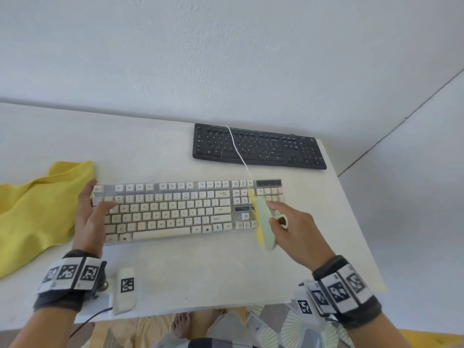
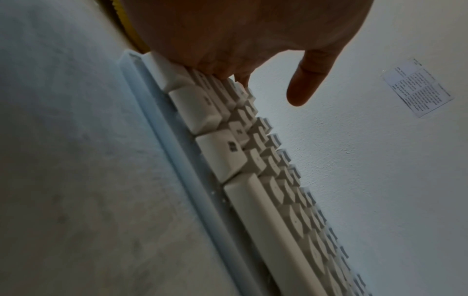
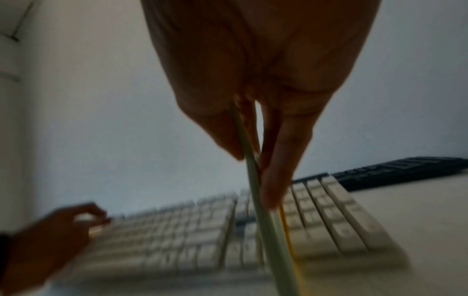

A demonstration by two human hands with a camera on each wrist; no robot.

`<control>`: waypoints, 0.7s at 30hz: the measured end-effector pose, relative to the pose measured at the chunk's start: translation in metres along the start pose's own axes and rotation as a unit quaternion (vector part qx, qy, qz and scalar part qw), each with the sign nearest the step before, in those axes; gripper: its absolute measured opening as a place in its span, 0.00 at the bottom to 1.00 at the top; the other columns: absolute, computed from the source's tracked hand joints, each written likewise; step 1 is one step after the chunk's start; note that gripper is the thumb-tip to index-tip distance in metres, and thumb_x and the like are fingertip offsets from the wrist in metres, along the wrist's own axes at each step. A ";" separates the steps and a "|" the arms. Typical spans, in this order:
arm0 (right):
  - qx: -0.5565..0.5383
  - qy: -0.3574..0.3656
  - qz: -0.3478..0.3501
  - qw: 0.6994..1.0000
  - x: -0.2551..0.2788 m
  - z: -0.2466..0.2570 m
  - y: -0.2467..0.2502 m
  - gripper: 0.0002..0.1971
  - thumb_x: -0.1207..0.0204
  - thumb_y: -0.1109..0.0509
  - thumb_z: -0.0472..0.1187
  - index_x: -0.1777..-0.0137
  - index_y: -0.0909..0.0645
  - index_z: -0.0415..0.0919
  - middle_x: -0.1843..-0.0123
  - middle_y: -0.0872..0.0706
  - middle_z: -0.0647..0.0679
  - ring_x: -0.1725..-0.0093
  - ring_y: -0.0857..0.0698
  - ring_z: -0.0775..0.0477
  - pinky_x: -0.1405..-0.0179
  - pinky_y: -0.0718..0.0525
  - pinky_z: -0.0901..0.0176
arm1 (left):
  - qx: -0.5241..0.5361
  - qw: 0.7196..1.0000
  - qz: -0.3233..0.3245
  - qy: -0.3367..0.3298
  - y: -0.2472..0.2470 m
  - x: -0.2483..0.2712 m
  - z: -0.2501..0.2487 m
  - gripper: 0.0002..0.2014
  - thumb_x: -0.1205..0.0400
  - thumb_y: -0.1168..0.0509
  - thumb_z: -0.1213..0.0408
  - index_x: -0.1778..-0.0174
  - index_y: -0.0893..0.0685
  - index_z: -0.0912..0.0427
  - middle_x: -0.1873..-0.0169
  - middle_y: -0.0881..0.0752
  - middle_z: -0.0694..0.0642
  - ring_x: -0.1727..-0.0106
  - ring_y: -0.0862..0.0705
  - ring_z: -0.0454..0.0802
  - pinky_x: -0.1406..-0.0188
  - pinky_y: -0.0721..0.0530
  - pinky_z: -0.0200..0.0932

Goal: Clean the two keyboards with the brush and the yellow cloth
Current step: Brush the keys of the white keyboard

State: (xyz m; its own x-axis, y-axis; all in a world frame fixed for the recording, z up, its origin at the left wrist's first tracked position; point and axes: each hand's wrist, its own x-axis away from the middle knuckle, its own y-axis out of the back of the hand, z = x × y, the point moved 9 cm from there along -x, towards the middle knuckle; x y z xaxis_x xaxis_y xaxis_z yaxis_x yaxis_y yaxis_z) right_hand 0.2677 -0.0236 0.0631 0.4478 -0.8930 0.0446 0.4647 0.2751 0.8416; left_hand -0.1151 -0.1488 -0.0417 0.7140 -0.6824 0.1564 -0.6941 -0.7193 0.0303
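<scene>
Pinching brush [image 1: 265, 222] between right fingers [image 3: 283, 152] | left fingers [image 1: 86, 194] flat on white keyboard [image 1: 175, 209]

On the table [image 1: 175, 277], the near keyboard [image 1: 175, 212] lies in front of the far keyboard [image 1: 258, 146], which sits back and to the right. The cloth [image 1: 37, 204] lies left of the near keyboard. The brush [image 1: 265, 224] crosses that keyboard's right end.

white rectangular table [image 1: 200, 277], small white block with a black square marker [image 1: 124, 290] at about 7 o'clock near its front edge, printed paper sheet [image 2: 419, 87] stuck on the white wall [image 1: 226, 59] at 12
</scene>
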 end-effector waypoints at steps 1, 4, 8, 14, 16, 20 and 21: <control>-0.004 -0.013 0.018 1.000 0.001 -0.001 0.004 0.20 0.17 0.36 0.40 0.25 0.24 0.46 0.31 0.17 0.51 0.45 0.14 0.55 0.40 0.15 0.57 | 0.001 1.000 0.000 0.000 0.000 0.000 0.000 0.32 0.26 0.37 0.54 0.23 0.32 0.36 0.30 0.19 0.64 0.28 0.19 0.69 0.27 0.21 0.71; -0.024 0.011 -0.063 0.998 -0.003 0.008 0.032 0.20 0.17 0.35 0.39 0.25 0.23 0.46 0.36 0.15 0.54 0.57 0.12 0.57 0.51 0.12 0.59 | 0.003 1.000 0.004 -0.003 -0.001 0.002 -0.002 0.31 0.26 0.37 0.53 0.25 0.32 0.33 0.28 0.19 0.65 0.28 0.19 0.68 0.29 0.20 0.69; -0.049 0.038 -0.127 0.990 0.000 0.012 0.023 0.20 0.16 0.36 0.38 0.24 0.25 0.44 0.34 0.17 0.55 0.46 0.12 0.51 0.45 0.12 0.53 | 0.001 1.000 0.001 0.000 0.003 0.001 0.001 0.32 0.29 0.35 0.48 0.27 0.30 0.28 0.26 0.19 0.65 0.27 0.19 0.67 0.27 0.22 0.72; -0.049 -0.011 -0.037 0.998 0.006 -0.006 0.025 0.19 0.17 0.34 0.39 0.27 0.21 0.47 0.44 0.13 0.52 0.57 0.11 0.55 0.51 0.10 0.53 | 0.001 1.000 -0.001 0.001 0.002 0.001 -0.001 0.35 0.31 0.34 0.46 0.25 0.31 0.30 0.25 0.20 0.66 0.27 0.19 0.66 0.27 0.21 0.70; -0.041 0.054 -0.143 0.987 0.012 0.014 0.045 0.19 0.17 0.34 0.37 0.27 0.22 0.43 0.44 0.12 0.50 0.54 0.11 0.53 0.51 0.14 0.65 | 0.004 1.000 0.001 0.000 0.001 0.002 -0.001 0.36 0.31 0.34 0.47 0.23 0.32 0.33 0.25 0.20 0.66 0.27 0.19 0.66 0.28 0.20 0.70; -0.055 0.109 -0.207 0.971 0.021 0.026 0.022 0.22 0.18 0.33 0.33 0.25 0.25 0.40 0.39 0.15 0.50 0.46 0.15 0.55 0.44 0.17 0.66 | 0.005 1.000 -0.001 0.000 0.002 0.000 0.001 0.35 0.30 0.35 0.48 0.23 0.31 0.33 0.25 0.20 0.66 0.27 0.19 0.67 0.28 0.20 0.70; -0.067 0.096 -0.178 0.977 0.022 0.023 0.008 0.22 0.18 0.34 0.33 0.24 0.27 0.43 0.37 0.16 0.52 0.43 0.15 0.55 0.42 0.16 0.63 | 0.006 1.000 0.000 -0.001 0.002 0.000 0.001 0.35 0.30 0.35 0.49 0.23 0.31 0.33 0.25 0.20 0.66 0.27 0.19 0.67 0.28 0.20 0.70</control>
State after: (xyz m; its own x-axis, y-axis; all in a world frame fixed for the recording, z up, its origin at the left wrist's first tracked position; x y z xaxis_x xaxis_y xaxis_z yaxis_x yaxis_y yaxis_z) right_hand 0.2641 -0.0496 0.0827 0.3680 -0.8612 -0.3507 0.7077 0.0147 0.7064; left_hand -0.1168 -0.1505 -0.0429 0.7136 -0.6834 0.1542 -0.6936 -0.7201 0.0189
